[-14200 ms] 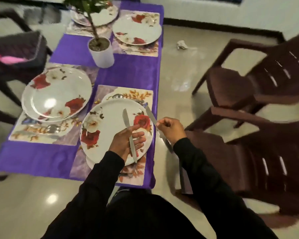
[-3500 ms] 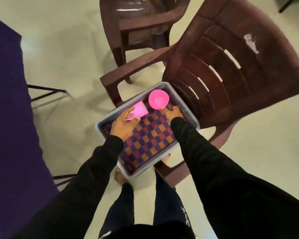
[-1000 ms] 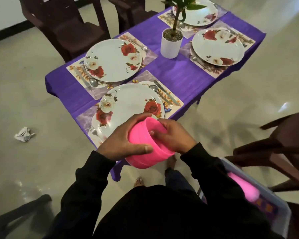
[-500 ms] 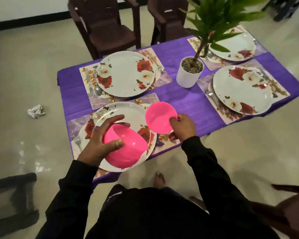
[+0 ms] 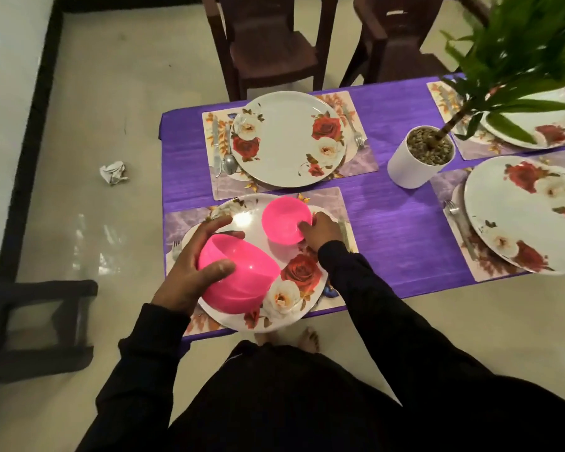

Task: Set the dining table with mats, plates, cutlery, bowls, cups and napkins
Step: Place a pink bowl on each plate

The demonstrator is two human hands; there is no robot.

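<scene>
Purple-clothed table [image 5: 402, 236] with a potted plant [image 5: 419, 156] at its centre. Near plate [image 5: 294, 278], left of the plant: left hand [image 5: 190, 275] grips a stack of pink bowls [image 5: 238, 277]; right hand [image 5: 320, 231] fingers pinch a single pink bowl [image 5: 284, 220] over it. Crumpled paper [image 5: 113, 171] on floor.

The left hand [image 5: 190, 278] grips a pink bowl [image 5: 238, 272]; the right hand [image 5: 320, 231] holds another bowl [image 5: 284, 220] over the plate [image 5: 294, 288] beneath both.

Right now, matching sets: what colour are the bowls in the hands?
Both bowls are bright pink, clearest in the head view.
</scene>
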